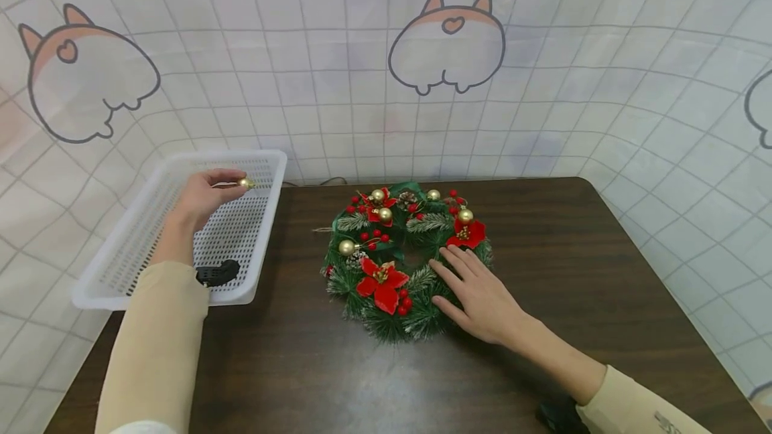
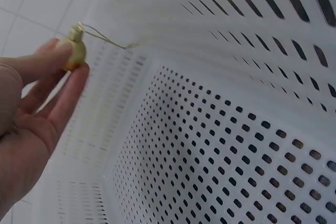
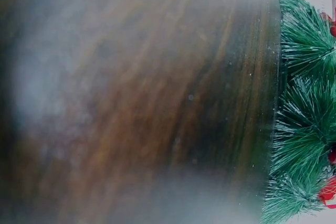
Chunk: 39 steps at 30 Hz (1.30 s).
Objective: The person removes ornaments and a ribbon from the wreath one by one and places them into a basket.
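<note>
Over the white basket my left hand [image 1: 202, 199] pinches a small gold ball ornament [image 2: 77, 53] between thumb and fingers. A thin gold string loop trails from the ornament's cap in the left wrist view. My right hand [image 1: 479, 293] rests with spread fingers on the right side of a green wreath [image 1: 392, 323]. The wreath lies flat on the table, dressed with red poinsettia flowers [image 1: 384, 285], red berries, pinecones and several gold balls. In the right wrist view only the wreath's frosted needles [image 3: 307, 114] show at the right edge; the right hand is out of that view.
The white perforated basket [image 1: 274, 213] stands at the table's left, with a black object [image 1: 220, 273] by the left forearm. Another black object [image 1: 561, 417] is beside the right sleeve. A tiled-pattern curtain with cartoon animals [image 1: 446, 52] hangs behind the brown table [image 1: 289, 367].
</note>
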Each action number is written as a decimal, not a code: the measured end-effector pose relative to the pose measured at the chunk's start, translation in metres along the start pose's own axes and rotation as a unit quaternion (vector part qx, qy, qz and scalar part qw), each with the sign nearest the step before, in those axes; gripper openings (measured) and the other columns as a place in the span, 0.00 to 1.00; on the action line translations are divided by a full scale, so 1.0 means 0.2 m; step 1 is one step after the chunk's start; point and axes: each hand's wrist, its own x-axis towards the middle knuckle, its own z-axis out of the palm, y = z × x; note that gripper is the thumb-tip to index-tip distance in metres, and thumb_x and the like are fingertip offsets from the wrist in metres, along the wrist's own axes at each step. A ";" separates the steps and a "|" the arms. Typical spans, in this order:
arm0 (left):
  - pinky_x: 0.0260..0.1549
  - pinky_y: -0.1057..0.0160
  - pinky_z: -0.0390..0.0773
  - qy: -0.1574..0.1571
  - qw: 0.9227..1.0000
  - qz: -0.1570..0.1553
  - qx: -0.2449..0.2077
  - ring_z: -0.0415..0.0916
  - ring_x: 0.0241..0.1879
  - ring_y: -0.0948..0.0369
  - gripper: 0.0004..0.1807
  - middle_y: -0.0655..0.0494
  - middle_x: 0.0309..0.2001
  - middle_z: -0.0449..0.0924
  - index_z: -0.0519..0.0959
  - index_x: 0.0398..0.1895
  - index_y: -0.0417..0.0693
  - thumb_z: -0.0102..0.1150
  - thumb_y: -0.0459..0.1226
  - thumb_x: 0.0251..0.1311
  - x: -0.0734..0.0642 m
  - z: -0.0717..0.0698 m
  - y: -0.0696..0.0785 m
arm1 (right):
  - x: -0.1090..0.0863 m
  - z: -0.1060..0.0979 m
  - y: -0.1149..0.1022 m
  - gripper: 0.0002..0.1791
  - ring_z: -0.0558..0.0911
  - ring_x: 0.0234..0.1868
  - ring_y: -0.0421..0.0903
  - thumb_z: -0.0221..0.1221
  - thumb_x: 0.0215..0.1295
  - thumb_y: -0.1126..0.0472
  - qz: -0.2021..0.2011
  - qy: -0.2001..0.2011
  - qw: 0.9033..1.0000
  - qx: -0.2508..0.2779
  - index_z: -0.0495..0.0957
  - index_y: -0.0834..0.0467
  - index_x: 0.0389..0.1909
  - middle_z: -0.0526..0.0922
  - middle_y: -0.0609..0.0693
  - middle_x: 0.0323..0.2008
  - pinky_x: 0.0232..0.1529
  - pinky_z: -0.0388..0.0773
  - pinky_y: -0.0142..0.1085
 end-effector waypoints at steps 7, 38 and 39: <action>0.68 0.37 0.61 -0.035 0.998 -0.014 0.054 0.68 0.65 0.42 0.24 0.34 0.65 0.72 0.74 0.66 0.34 0.65 0.33 0.69 0.02 0.02 -0.05 | 0.00 0.00 0.00 0.36 0.60 0.76 0.60 0.48 0.79 0.39 0.006 -0.014 1.000 0.000 0.68 0.61 0.74 0.65 0.64 0.74 0.76 0.51 0.55; 0.56 0.41 0.75 -0.080 0.983 0.044 0.157 0.76 0.57 0.41 0.22 0.36 0.62 0.75 0.76 0.64 0.36 0.59 0.41 0.74 -0.05 0.09 0.20 | 0.00 0.00 -0.01 0.36 0.59 0.77 0.59 0.49 0.79 0.40 0.011 -0.020 1.000 0.003 0.68 0.61 0.75 0.65 0.64 0.74 0.76 0.51 0.56; 0.55 0.41 0.75 -0.081 0.981 0.052 0.167 0.75 0.57 0.42 0.22 0.36 0.61 0.75 0.76 0.64 0.37 0.60 0.41 0.74 -0.05 0.10 0.23 | 0.00 0.00 -0.01 0.36 0.59 0.77 0.59 0.49 0.79 0.40 0.011 -0.020 1.000 0.003 0.68 0.61 0.75 0.65 0.64 0.74 0.76 0.51 0.56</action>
